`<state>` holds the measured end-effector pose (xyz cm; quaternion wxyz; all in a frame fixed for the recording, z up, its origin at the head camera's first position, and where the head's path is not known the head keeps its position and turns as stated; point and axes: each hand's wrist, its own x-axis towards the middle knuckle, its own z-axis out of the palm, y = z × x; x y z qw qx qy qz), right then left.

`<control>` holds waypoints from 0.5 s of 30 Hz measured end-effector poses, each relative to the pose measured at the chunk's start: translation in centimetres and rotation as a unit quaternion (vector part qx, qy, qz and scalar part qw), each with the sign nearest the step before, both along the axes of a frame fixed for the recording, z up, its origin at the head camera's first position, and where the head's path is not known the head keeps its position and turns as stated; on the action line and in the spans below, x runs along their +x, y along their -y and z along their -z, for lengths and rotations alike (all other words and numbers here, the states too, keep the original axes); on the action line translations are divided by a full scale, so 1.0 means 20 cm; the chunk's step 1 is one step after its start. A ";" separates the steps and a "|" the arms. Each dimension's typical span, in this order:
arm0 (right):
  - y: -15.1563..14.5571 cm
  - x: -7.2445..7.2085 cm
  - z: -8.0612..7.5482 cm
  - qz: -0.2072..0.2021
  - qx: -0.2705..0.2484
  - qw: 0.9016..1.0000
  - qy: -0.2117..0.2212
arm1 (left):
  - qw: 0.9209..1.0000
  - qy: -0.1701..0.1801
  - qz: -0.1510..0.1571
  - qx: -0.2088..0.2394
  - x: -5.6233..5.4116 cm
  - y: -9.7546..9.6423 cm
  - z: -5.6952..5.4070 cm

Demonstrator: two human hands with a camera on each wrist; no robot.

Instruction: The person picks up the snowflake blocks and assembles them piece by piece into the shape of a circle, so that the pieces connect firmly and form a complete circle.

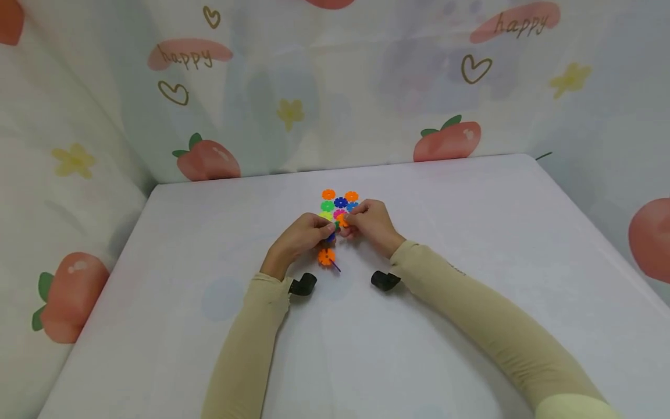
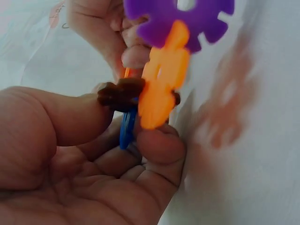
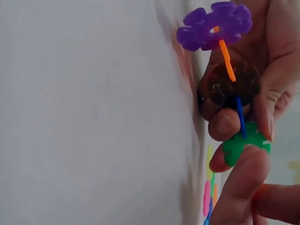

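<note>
A chain of slotted plastic snowflake discs spans both hands. It runs from a purple disc (image 3: 236,19) through an orange disc (image 2: 157,105), a brown disc (image 3: 246,83) and a blue disc (image 2: 125,133) to a green disc (image 3: 236,149). My left hand (image 1: 298,238) pinches the chain around the brown and blue discs, the purple end pointing toward me in the head view. Facing it, my right hand (image 1: 374,224) pinches another orange disc (image 1: 342,220) right at the green one. Fingers partly cover the green disc in the right wrist view.
Just behind the hands, several loose discs lie on the white table (image 1: 460,233), among them an orange disc (image 1: 328,194), a light green disc (image 1: 327,206) and a dark blue disc (image 1: 341,202). A printed curtain (image 1: 356,87) stands along the table's back edge.
</note>
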<state>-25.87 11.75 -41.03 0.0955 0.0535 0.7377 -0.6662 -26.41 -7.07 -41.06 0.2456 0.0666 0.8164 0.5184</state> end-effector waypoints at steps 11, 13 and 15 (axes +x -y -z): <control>0.00 -0.01 0.02 -0.045 0.011 0.998 -0.044 | 0.999 0.000 0.025 0.028 0.00 0.02 0.00; -0.01 -0.02 0.03 -0.056 0.009 0.997 -0.047 | 0.999 0.001 0.033 0.031 -0.01 0.04 0.00; -0.01 -0.02 0.02 -0.073 0.020 0.996 -0.049 | 0.999 -0.002 0.033 0.033 -0.01 0.05 0.00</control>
